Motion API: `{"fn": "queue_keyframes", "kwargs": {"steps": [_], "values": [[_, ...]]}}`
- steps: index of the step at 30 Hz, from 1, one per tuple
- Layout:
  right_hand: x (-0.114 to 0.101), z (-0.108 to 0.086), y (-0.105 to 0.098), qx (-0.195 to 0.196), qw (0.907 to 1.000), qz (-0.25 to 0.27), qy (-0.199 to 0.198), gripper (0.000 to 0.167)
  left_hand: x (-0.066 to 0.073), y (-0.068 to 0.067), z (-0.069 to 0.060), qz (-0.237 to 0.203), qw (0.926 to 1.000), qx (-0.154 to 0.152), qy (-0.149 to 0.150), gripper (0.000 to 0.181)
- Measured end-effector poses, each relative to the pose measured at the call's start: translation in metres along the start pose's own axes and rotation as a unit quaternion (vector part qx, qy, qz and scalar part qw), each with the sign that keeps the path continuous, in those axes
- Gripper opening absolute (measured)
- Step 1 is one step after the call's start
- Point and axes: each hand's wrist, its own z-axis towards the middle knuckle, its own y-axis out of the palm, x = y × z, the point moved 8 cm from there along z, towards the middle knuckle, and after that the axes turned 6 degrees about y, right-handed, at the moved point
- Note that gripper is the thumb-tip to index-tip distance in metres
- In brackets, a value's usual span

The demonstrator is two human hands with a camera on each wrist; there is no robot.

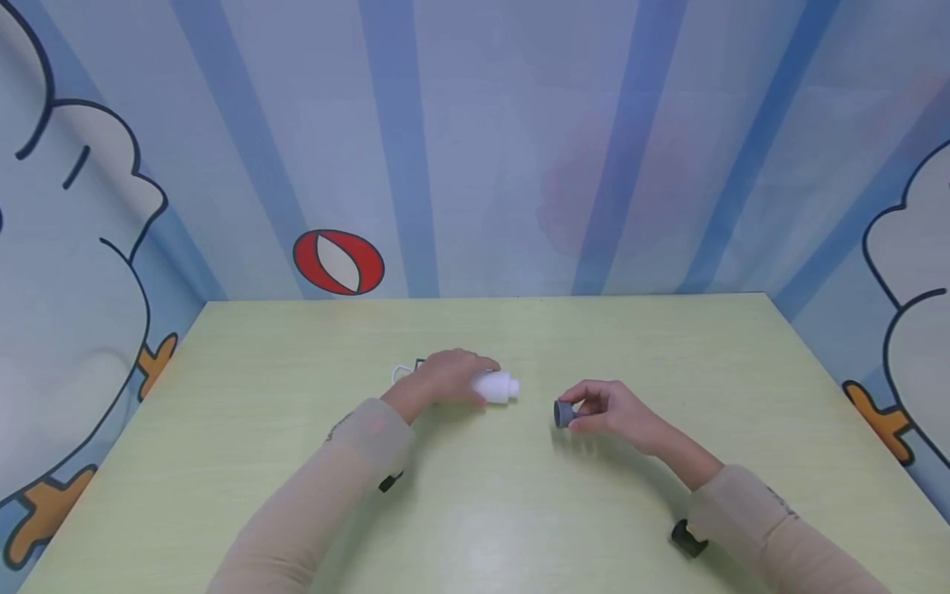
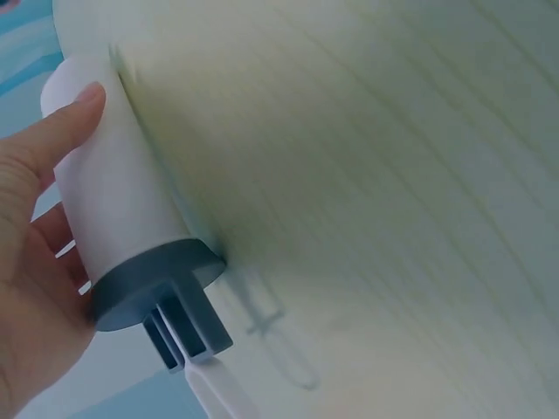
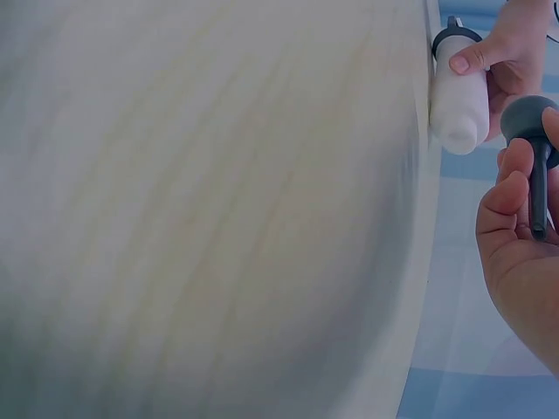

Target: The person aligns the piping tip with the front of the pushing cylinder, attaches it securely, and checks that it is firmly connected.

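Note:
My left hand (image 1: 449, 375) holds a white cylindrical bottle (image 1: 493, 387) that lies on its side, its narrower end pointing right. In the left wrist view, the thumb lies along the bottle (image 2: 127, 188) and fingers wrap behind it. A dark grey cap (image 2: 162, 275) with a forked bracket closes its other end, and a white strap (image 2: 214, 388) hangs from the bracket. Some way to the right, my right hand (image 1: 619, 414) pinches a small dark grey funnel (image 1: 562, 414) by its stem, the wide mouth facing the bottle. The right wrist view shows the funnel's (image 3: 527, 118) rounded bowl and thin stem.
Both hands work over a pale yellow-green table (image 1: 475, 511). Behind it stands a blue striped wall (image 1: 505, 165) with a printed red-and-white ball, and printed cartoon figures cover the side walls. A dark wrist device (image 1: 688, 539) sits under the right sleeve.

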Motion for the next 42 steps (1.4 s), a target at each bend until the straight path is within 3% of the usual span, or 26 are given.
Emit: {"fn": "queue_keyframes", "kwargs": {"steps": [7, 19, 32, 42], "values": [[-0.001, 0.0, -0.002, 0.004, 0.9999, -0.009, 0.007, 0.036, 0.005, -0.006, -0.004, 0.006, 0.9993, 0.026, 0.025, 0.051], [-0.005, 0.007, -0.007, 0.02, 0.9993, -0.027, 0.018, 0.036, 0.034, -0.013, -0.018, 0.013, 0.9957, 0.046, 0.079, 0.048], [-0.011, 0.016, 0.0, 0.014, 0.9991, -0.038, 0.013, 0.034, 0.048, -0.014, -0.021, 0.005, 0.9943, 0.055, 0.092, 0.048], [-0.019, 0.02, 0.007, 0.005, 0.9987, -0.049, 0.007, 0.033, 0.05, -0.013, -0.023, 0.004, 0.9939, 0.064, 0.09, 0.049]]}}
